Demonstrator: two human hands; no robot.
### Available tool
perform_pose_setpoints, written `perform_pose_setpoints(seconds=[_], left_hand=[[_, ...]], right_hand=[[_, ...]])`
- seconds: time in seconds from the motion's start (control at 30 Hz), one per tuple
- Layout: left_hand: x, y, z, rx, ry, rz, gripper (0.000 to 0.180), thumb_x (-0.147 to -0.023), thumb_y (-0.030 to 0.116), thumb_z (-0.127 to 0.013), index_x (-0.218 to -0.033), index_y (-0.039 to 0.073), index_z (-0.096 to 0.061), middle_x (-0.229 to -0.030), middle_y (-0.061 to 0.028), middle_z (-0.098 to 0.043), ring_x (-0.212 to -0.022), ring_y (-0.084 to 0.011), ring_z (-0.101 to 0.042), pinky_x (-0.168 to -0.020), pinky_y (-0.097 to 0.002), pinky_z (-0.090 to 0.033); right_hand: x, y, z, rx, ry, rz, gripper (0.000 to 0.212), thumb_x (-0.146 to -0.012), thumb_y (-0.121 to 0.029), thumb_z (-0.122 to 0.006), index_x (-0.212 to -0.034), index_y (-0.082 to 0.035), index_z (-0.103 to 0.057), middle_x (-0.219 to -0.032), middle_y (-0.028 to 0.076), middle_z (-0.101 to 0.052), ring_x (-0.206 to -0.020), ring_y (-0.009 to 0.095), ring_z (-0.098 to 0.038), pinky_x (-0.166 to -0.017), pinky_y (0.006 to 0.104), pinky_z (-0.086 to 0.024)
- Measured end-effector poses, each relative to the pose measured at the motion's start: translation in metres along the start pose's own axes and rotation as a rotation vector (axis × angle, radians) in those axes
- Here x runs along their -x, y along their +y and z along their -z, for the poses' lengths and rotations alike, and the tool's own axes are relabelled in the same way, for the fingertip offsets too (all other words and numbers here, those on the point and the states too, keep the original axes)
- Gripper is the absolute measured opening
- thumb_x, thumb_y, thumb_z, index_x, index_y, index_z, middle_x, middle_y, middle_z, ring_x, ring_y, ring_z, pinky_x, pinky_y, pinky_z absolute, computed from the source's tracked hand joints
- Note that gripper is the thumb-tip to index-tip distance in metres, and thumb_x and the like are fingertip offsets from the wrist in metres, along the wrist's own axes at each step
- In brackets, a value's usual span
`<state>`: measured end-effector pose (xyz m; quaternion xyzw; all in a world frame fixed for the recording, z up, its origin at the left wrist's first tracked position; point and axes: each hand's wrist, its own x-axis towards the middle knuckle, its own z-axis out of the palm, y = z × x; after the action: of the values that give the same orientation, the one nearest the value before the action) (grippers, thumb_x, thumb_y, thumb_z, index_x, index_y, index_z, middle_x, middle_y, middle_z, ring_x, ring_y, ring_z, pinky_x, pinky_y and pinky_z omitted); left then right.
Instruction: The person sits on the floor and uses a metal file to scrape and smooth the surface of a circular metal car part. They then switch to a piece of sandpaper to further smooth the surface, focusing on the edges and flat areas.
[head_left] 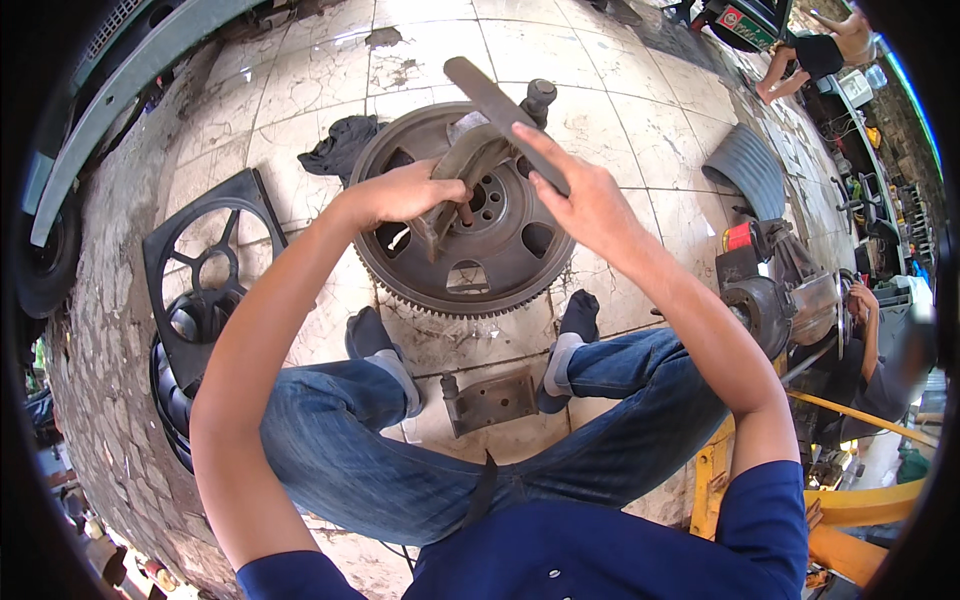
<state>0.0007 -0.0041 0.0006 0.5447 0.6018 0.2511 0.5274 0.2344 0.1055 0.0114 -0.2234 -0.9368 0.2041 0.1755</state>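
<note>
My left hand (405,192) is closed around a curved metal brake shoe (458,165), holding it tilted up over a flywheel. My right hand (585,200) grips a long flat file (490,95), its blunt end pointing up and to the left. The file crosses the upper end of the brake shoe; whether they touch I cannot tell. Beneath both hands, the grey toothed flywheel (500,278) lies flat on the tiles in front of my feet. A stubby round-headed metal part (540,92) shows at its far edge, partly hidden.
A black cloth (342,147) lies left of the flywheel, near a black fan shroud (262,205). Between my feet sits a metal plate (495,402). To the right are a ribbed grey sheet (750,168), a gearbox-like unit (765,300), a yellow frame (860,500) and two other people.
</note>
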Motion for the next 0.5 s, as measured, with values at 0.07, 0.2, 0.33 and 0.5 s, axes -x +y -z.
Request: perform_pose_setpoints(seconds=[0.07, 0.2, 0.33, 0.5], left_hand=[[-0.002, -0.013, -0.002, 0.0, 0.021, -0.01, 0.037, -0.092, 0.033, -0.054, -0.104, 0.003, -0.072, -0.105, -0.009, -0.073, -0.103, -0.0211, -0.065, -0.097, -0.0328, -0.046], [-0.001, -0.005, -0.005, -0.039, 0.029, 0.029, 0.036, -0.093, 0.032, -0.055, -0.103, 0.003, -0.072, -0.104, -0.0078, -0.073, -0.102, -0.0206, -0.066, -0.096, -0.033, -0.047], [0.0, -0.008, -0.005, -0.017, 0.028, 0.042, 0.034, -0.094, 0.031, -0.054, -0.105, 0.003, -0.071, -0.104, -0.0078, -0.073, -0.1, -0.0199, -0.066, -0.094, -0.0331, -0.048], [-0.002, -0.009, -0.004, 0.029, 0.018, 0.053, 0.037, -0.095, 0.03, -0.056, -0.116, 0.0, -0.063, -0.103, -0.0082, -0.073, -0.098, -0.0187, -0.067, -0.092, -0.0328, -0.05]], right_hand=[[0.012, -0.008, -0.01, 0.031, -0.041, -0.032, 0.064, -0.099, -0.025, -0.06, -0.155, -0.038, -0.031, -0.076, 0.02, -0.064, -0.065, 0.033, -0.068, -0.063, 0.0435, -0.06], [0.012, -0.009, -0.003, 0.02, -0.041, -0.002, 0.063, -0.098, -0.021, -0.061, -0.154, -0.035, -0.035, -0.085, 0.023, -0.066, -0.069, 0.034, -0.069, -0.063, 0.0445, -0.057], [0.001, -0.025, 0.021, -0.075, -0.174, -0.208, 0.064, -0.098, -0.018, -0.062, -0.154, -0.034, -0.036, -0.102, 0.023, -0.071, -0.081, 0.036, -0.071, -0.073, 0.05, -0.055], [0.009, -0.023, 0.016, 0.061, -0.178, -0.075, 0.064, -0.098, -0.021, -0.063, -0.154, -0.034, -0.035, -0.092, 0.021, -0.071, -0.077, 0.036, -0.07, -0.069, 0.0451, -0.057]])
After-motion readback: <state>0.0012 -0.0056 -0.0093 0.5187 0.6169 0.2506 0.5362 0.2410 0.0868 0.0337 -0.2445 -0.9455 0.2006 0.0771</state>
